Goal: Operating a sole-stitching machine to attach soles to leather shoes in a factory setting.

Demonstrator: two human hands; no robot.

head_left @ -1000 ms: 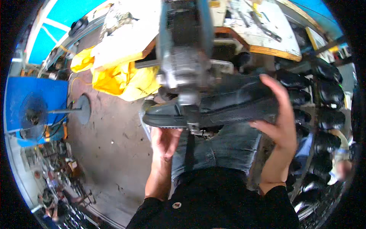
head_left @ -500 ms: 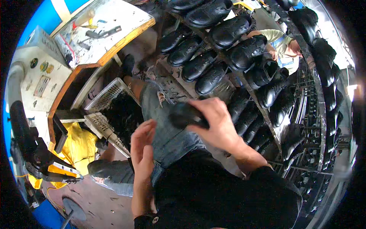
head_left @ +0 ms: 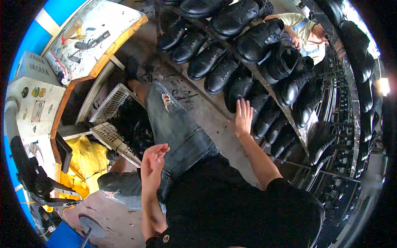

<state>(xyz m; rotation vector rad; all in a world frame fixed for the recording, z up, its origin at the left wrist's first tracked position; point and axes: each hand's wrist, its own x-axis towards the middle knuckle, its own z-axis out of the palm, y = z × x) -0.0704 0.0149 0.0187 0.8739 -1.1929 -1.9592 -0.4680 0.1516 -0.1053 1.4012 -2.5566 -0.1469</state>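
Note:
My right hand [head_left: 243, 119] reaches up to the lower row of a shoe rack, fingers stretched out flat. Its fingertips are at the toe of a black shoe [head_left: 239, 87], seemingly touching it. Another black shoe [head_left: 220, 75] stands just left of that one, and more black shoes [head_left: 266, 120] continue to the right. Over my left thigh hovers my left hand [head_left: 153, 162], empty, its fingers loosely bent and apart from the thumb.
A light plastic crate [head_left: 108, 108] with black scraps stands left of my leg. Beyond it is a wood-edged workbench [head_left: 111, 47] with tools. Yellow sheeting [head_left: 84, 161] lies below. Another person [head_left: 304, 33] is behind the rack, and tall shoe racks [head_left: 351, 103] line the right.
The black, rounded object my right hand held over my knee is no longer in it. That hand has moved right to the rack and straightened its fingers. My left hand barely moved.

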